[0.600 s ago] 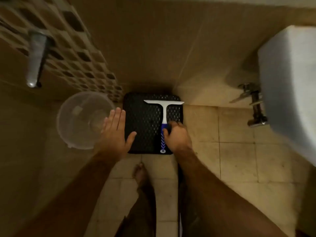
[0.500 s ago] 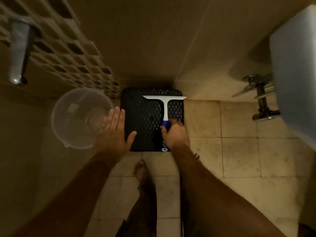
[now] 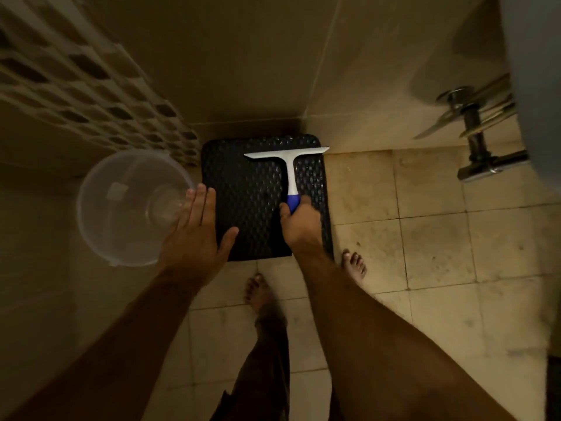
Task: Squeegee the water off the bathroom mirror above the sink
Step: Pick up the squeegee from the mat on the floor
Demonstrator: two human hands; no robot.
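**Right hand closes on the squeegee handle; the mirror is not yet in sight**

Head view: the change is in the right hand (image 3: pixel 300 221). Six tenths of a second ago it lay beside the lower part of the blue handle, with the handle's end showing below it. Now it sits over the handle, fingers and thumb curled round the blue grip, and only a short blue stretch shows above the knuckles. The squeegee (image 3: pixel 288 165) has kept its place: its white blade lies across the far end of the black woven-pattern stool top (image 3: pixel 243 189), with the white stem running back toward the person. Whether it has left the surface I cannot tell. The left hand (image 3: pixel 197 229) has barely altered; it is open and flat, fingers straight and together, thumb spread, held over the near rim of the clear plastic bucket (image 3: pixel 121 205) and the left edge of the stool top, gripping nothing.

I judge that the pick-up is nearly done and that wiping has not begun. The mirror is out of frame, so the tool has to be lifted and carried up to it.

Counted:
- one squeegee
- one stool top
- one clear bucket
- two hands, two forearms
- two bare feet on the tiled floor (image 3: pixel 425 238)
- one chrome pipe fitting (image 3: pixel 476 141) at the right, under the white basin (image 3: pixel 537 86)
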